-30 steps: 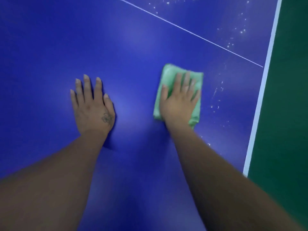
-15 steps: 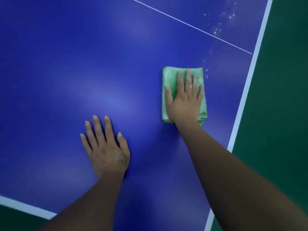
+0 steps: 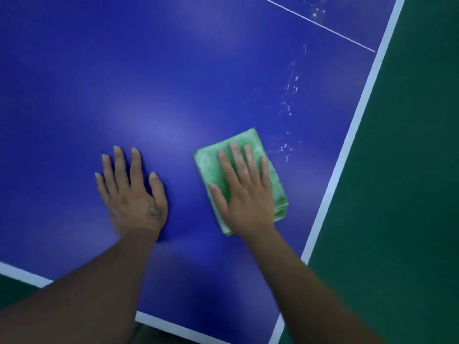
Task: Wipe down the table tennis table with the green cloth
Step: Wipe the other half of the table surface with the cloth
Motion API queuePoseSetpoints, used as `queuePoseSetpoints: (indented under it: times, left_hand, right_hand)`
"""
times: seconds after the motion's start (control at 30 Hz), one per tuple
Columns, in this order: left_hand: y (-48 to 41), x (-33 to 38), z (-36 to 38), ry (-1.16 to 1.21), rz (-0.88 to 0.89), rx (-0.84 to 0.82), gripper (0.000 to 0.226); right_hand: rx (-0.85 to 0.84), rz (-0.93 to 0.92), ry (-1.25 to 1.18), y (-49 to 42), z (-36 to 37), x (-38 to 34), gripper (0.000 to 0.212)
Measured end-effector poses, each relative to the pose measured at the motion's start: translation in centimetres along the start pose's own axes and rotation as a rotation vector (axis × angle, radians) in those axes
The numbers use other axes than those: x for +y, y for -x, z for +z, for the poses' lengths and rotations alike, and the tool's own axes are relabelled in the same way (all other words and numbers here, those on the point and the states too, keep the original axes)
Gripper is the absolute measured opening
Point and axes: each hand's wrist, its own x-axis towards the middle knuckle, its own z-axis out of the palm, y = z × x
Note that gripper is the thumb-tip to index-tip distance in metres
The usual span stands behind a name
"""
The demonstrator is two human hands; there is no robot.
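Observation:
A blue table tennis table with white edge lines fills the head view. A folded green cloth lies flat on it near the right edge. My right hand presses flat on the cloth with straight, spread fingers. My left hand rests flat on the bare blue surface, a hand's width to the left of the cloth. A trail of small white droplets dots the table beyond and to the right of the cloth.
The table's white right edge line runs diagonally, with dark green floor beyond it. The near white edge crosses the bottom left. A thin white centre line runs across the top right.
The cloth and my right hand have slid back toward the table's near edge and turned slightly. My left hand stays flat on the table. The near corner has come further into view.

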Motion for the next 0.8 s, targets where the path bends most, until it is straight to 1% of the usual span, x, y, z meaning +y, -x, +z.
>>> queuePoseSetpoints:
  times: [0.1,0.2,0.3,0.37,0.47,0.53,0.6,0.67,0.8]
  left_hand:
    - [0.0,-0.1,0.0,-0.002,-0.001,-0.005,0.061]
    - [0.2,0.1,-0.3,-0.003,-0.014,-0.014,0.062]
    - [0.2,0.3,-0.4,0.001,-0.01,-0.024,0.063]
    - [0.1,0.3,-0.4,0.002,-0.015,-0.033,0.063]
    - [0.1,0.0,-0.3,0.02,-0.013,0.003,0.061]
    - [0.1,0.0,-0.2,0.02,-0.013,0.024,0.06]
    - [0.2,0.1,-0.1,0.01,-0.013,0.025,0.06]
    - [0.3,0.0,-0.1,0.01,-0.012,0.023,0.06]
    - [0.2,-0.2,0.1,0.01,-0.015,0.004,0.061]
  right_hand:
    - [-0.034,-0.033,0.042,-0.6,-1.7,5.7,0.07]
    - [-0.055,-0.011,0.092,-1.9,-2.2,8.2,0.071]
    - [-0.04,0.023,0.123,-1.9,-1.9,6.5,0.073]
    - [-0.043,0.037,0.09,-1.1,-1.3,3.6,0.074]
    - [-0.052,-0.012,0.004,2.2,-0.1,-1.3,0.073]
    - [-0.049,-0.076,-0.082,4.8,0.2,-2.6,0.071]
    - [-0.058,-0.16,-0.152,6.6,-0.5,-1.0,0.07]
    - [-0.11,-0.254,-0.161,7.4,-1.8,2.3,0.072]
    - [-0.229,-0.406,-0.03,6.8,-4.9,11.3,0.076]
